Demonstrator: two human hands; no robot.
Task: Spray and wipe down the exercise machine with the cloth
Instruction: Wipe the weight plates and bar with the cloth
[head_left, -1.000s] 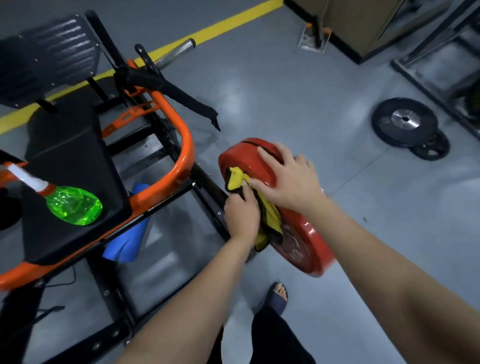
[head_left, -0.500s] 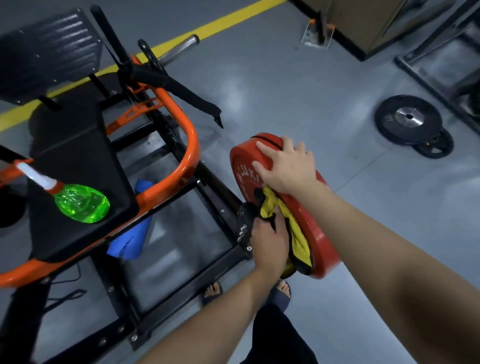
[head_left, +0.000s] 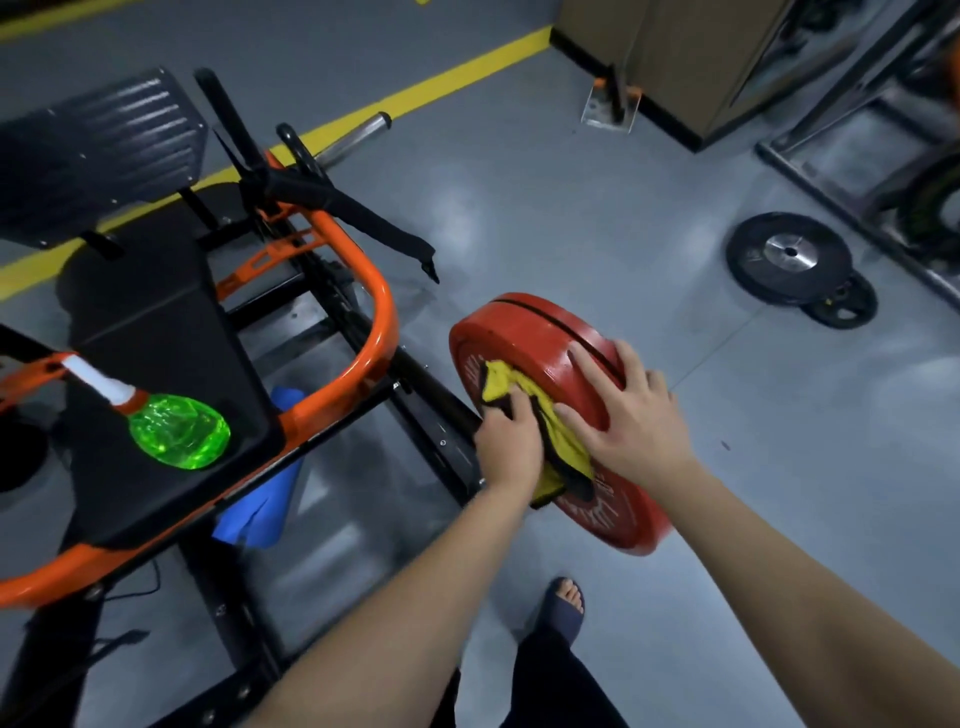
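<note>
A red weight plate (head_left: 540, 338) hangs on the side of an orange and black exercise machine (head_left: 382, 322). My left hand (head_left: 506, 444) presses a yellow and black cloth (head_left: 550, 415) against the plate's inner face. My right hand (head_left: 631, 418) lies flat with fingers spread on the plate's rim, steadying it. A green spray bottle (head_left: 179, 431) with a white and orange nozzle lies on its side on the machine's black seat pad (head_left: 156, 322), away from both hands.
A blue cloth (head_left: 265, 512) hangs under the seat frame. Black weight plates (head_left: 792, 257) lie on the grey floor at right, near a metal rack (head_left: 852, 124). A yellow floor line (head_left: 441, 78) runs behind the machine. My sandalled foot (head_left: 563, 605) stands below the plate.
My left hand has pushed the cloth from the lower middle of the plate up toward its upper left face. My right hand has slid down along the rim.
</note>
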